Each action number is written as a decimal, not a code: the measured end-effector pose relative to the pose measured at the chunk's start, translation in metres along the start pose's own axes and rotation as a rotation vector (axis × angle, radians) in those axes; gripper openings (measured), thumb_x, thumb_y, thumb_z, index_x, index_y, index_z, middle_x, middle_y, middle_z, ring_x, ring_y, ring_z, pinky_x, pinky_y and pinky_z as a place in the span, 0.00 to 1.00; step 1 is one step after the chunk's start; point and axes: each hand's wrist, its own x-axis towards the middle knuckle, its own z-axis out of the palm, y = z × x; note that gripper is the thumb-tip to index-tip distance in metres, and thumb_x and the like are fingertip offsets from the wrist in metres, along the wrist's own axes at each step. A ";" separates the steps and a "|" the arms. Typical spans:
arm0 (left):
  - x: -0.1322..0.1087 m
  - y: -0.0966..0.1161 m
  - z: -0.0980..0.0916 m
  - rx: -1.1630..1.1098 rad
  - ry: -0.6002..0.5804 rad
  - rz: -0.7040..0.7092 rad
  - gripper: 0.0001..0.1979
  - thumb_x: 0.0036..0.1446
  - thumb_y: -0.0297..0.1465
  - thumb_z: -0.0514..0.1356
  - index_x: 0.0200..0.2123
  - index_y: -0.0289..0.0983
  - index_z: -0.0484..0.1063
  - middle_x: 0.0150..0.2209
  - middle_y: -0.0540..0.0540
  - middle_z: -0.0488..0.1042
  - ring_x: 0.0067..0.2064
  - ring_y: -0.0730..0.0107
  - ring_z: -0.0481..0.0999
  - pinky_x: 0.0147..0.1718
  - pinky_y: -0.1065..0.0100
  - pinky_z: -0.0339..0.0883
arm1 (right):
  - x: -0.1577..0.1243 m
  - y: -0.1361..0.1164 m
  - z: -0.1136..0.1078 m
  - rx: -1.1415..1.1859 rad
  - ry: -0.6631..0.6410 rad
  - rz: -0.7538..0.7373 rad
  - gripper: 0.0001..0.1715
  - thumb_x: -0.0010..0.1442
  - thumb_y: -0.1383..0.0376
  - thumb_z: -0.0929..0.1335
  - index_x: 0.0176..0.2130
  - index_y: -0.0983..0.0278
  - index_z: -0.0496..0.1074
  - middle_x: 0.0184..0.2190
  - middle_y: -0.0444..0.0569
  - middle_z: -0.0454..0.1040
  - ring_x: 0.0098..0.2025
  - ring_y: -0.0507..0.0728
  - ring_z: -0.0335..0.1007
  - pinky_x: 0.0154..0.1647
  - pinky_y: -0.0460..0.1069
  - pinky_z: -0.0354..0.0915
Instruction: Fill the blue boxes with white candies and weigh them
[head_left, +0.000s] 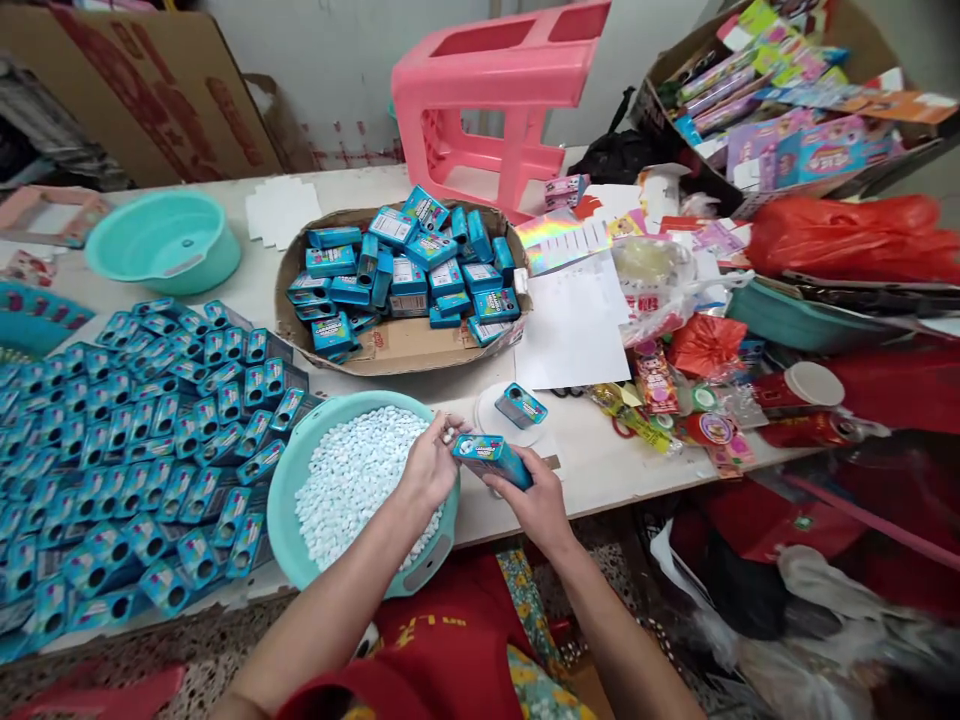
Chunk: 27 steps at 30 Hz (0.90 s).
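Observation:
My right hand grips a small blue carton lying on its side, its open end turned to the left. My left hand is pinched at that open end, holding small white pieces that I can barely make out. Both hands hover over the right rim of a teal basin full of small white candies. A second blue carton stands on a white round lid just beyond my hands.
Many open blue cartons lie in rows at the left. A cardboard tray behind holds several closed blue cartons. An empty teal bowl, a pink stool, white paper and cluttered packaging at right surround them.

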 end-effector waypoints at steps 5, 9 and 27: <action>0.010 0.015 -0.020 0.137 -0.018 -0.011 0.03 0.51 0.26 0.61 0.31 0.32 0.73 0.30 0.45 0.73 0.28 0.74 0.72 0.27 0.73 0.64 | -0.011 0.010 0.005 0.360 -0.022 0.154 0.25 0.46 0.56 0.75 0.43 0.62 0.72 0.39 0.49 0.77 0.41 0.61 0.73 0.46 0.57 0.68; 0.033 0.021 -0.010 0.693 -0.192 0.151 0.06 0.45 0.22 0.61 0.30 0.34 0.74 0.25 0.48 0.71 0.22 0.77 0.66 0.21 0.75 0.54 | -0.022 0.032 -0.014 0.643 0.130 0.224 0.23 0.45 0.59 0.75 0.42 0.62 0.71 0.38 0.50 0.78 0.40 0.61 0.75 0.47 0.60 0.68; 0.098 -0.010 0.100 1.816 -0.637 0.754 0.13 0.45 0.19 0.54 0.32 0.37 0.74 0.33 0.45 0.69 0.34 0.64 0.69 0.35 0.67 0.59 | -0.049 0.093 -0.090 0.600 0.493 0.322 0.24 0.42 0.65 0.77 0.41 0.61 0.73 0.37 0.45 0.78 0.39 0.56 0.72 0.48 0.54 0.65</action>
